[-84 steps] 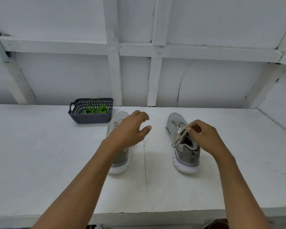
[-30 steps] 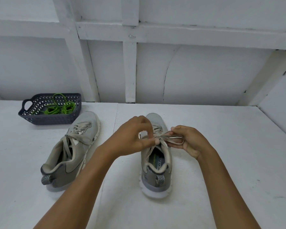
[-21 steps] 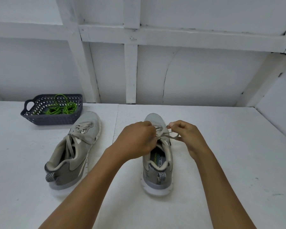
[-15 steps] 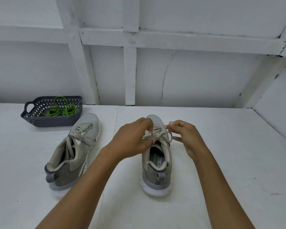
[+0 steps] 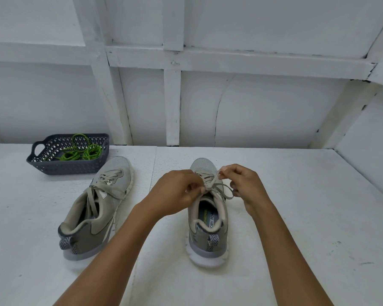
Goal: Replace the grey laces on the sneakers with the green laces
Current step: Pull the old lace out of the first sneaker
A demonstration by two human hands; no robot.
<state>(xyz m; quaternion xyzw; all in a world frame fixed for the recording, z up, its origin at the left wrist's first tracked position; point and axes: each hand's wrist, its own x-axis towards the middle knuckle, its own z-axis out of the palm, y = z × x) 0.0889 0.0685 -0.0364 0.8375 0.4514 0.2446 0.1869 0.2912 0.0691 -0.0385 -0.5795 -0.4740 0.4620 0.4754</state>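
Over the right sneaker (image 5: pixel 208 219), grey lace (image 5: pixel 218 187) pinched between left hand (image 5: pixel 175 193) and right hand (image 5: pixel 245 184) fingers (image 5: pixel 227 172).

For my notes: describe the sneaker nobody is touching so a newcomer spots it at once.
On the white table, find the dark basket of green laces at the far left. Just in front of it lies the untouched sneaker, angled, toe toward the basket. Its twin to the right sits straight, with the left hand and right hand pinching its grey lace.
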